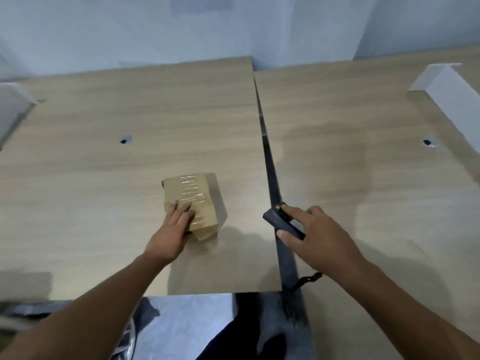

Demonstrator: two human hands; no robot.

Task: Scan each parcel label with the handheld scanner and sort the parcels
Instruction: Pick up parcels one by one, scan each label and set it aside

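A small brown cardboard parcel (193, 198), wrapped with clear tape, lies on the left wooden table (104, 165) near its front edge. My left hand (172, 229) holds the parcel's near left corner, fingers laid over its top and thumb at its front side. No label shows on the faces I can see. My right hand (315, 232) grips the dark handheld scanner (281, 222) above the gap between the two tables, forefinger stretched along its top. The scanner's head points left toward the parcel. A black wrist strap (307, 279) hangs below my right wrist.
A second wooden table (376, 178) adjoins on the right across a narrow dark gap (270, 165). White dividers stand at the far right (446, 92) and far left (13, 105). Each table has a cable hole. A pale wall runs behind. Floor and my dark trousers show below.
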